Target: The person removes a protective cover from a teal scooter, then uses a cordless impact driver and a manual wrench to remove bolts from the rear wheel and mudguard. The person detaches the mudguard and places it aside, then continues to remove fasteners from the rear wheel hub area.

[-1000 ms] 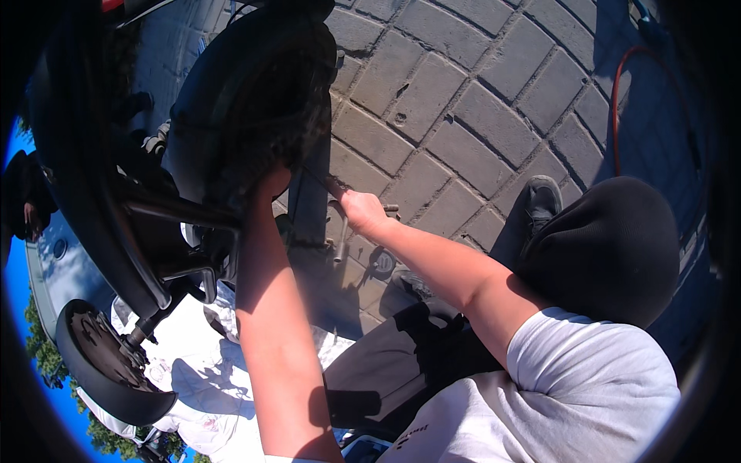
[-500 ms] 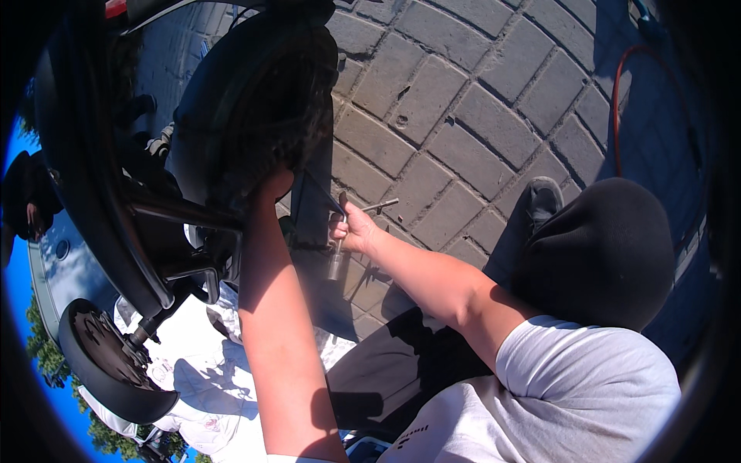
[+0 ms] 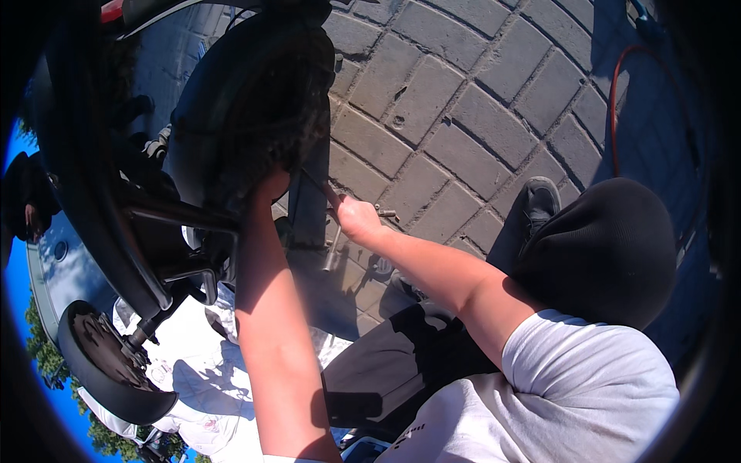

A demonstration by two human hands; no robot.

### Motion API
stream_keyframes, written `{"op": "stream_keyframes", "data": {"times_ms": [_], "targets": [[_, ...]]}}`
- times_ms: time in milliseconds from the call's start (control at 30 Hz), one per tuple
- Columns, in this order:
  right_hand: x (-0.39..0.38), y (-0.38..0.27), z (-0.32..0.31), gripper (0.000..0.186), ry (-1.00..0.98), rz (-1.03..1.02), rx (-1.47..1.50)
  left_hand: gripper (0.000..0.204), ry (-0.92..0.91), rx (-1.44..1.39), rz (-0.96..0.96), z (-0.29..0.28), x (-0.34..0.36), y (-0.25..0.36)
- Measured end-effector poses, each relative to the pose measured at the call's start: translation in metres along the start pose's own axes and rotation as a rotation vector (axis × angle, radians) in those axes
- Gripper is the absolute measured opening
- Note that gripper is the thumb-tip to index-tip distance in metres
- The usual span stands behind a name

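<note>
My right hand (image 3: pixel 357 217) is closed around a metal socket wrench (image 3: pixel 332 251). One bar of the wrench points down below my fist, and a short end shows to the right of it. Beside my fist stands the dark wheel (image 3: pixel 204 131) of a small vehicle. My left hand (image 3: pixel 272 185) reaches in at the wheel's lower side. Its fingers vanish in the deep shade there, so what they touch is hidden.
Black tubular frame bars (image 3: pixel 181 212) cross on the left, above a black rounded part (image 3: pixel 108 366). Paving bricks (image 3: pixel 463 139) lie under everything. A red hose (image 3: pixel 615 116) curves at the far right. A person in dark clothes (image 3: pixel 35 193) is at the left edge.
My right hand has turned over, back of the hand now up, and shifted slightly up with the wrench. The wrench has swung with it. My left hand stays by the wheel.
</note>
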State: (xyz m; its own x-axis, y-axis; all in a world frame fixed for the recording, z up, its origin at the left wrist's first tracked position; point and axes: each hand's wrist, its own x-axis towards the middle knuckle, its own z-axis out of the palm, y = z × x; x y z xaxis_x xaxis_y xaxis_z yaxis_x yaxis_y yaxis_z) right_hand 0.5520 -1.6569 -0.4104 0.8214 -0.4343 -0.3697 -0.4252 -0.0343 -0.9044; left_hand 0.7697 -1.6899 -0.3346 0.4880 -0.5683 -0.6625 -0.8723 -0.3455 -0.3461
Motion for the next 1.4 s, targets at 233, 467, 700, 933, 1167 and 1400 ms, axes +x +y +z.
{"op": "stream_keyframes", "data": {"times_ms": [233, 467, 700, 933, 1167, 1400], "targets": [[-0.003, -0.018, 0.044, 0.055, 0.275, -0.022, 0.869, 0.053, -0.118, -0.06, -0.071, -0.028, -0.01, 0.02], [0.001, -0.016, 0.064, 0.031, 0.411, 0.131, 0.971, 0.052, -0.068, 0.04, -0.055, -0.034, -0.015, 0.026], [-0.007, -0.012, 0.041, 0.016, 0.45, 0.159, 0.864, 0.053, -0.023, 0.078, -0.053, -0.017, -0.002, 0.011], [-0.006, -0.011, -0.01, 0.022, 0.261, 0.411, 1.092, 0.055, 0.017, -0.054, -0.13, -0.01, -0.001, 0.008], [-0.003, -0.012, -0.032, 0.025, 0.092, 0.552, 1.397, 0.059, 0.002, -0.056, -0.129, -0.026, -0.007, 0.018], [0.008, 0.001, -0.03, 0.027, -0.358, 0.849, 2.126, 0.044, 0.203, 0.007, -0.042, -0.002, 0.011, -0.001]]}}
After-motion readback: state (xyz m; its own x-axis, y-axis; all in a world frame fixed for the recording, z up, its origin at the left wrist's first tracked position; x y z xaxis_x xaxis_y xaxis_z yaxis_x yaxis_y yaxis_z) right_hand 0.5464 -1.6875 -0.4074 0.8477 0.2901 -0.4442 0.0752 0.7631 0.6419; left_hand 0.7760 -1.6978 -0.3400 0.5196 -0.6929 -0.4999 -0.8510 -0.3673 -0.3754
